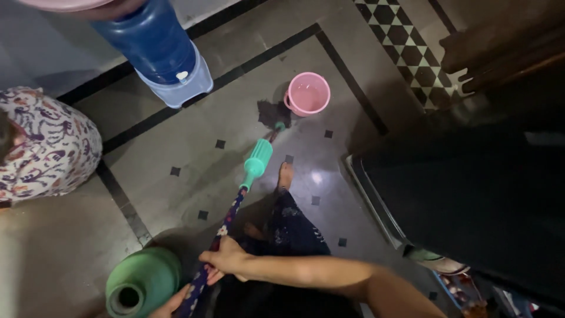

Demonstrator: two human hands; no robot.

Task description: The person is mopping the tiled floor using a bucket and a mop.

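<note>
Two hands gripped the mop handle [219,235] at the near edge of the room. The right hand [226,259] had its fingers curled tight around the floral-patterned shaft; the left hand [170,306], lower down and half cut off at the near edge, seemed wrapped on the same shaft, though its fingers could not be made out clearly. Just left of them stood a green jar [144,282], round-bodied and dull-skinned, its dark mouth open; what it held I could not tell. The shaft ran away from the person, slanting right, into a ribbed turquoise plastic sleeve [257,162], and the dark mop head [273,115] lay on the glossy grey tiled floor [176,141], which was set with small black squares and black border strips. A bare foot [285,175] rested just right of the sleeve. Touching the mop head, a little farther off, sat a small pink plastic bucket [307,94], smooth and round, with what looked like water in it. Farther left stood a big blue water bottle [150,38] upturned on a pale dispenser base [182,88] with a white tap. At the left edge was someone in patterned cloth [44,144].
</note>
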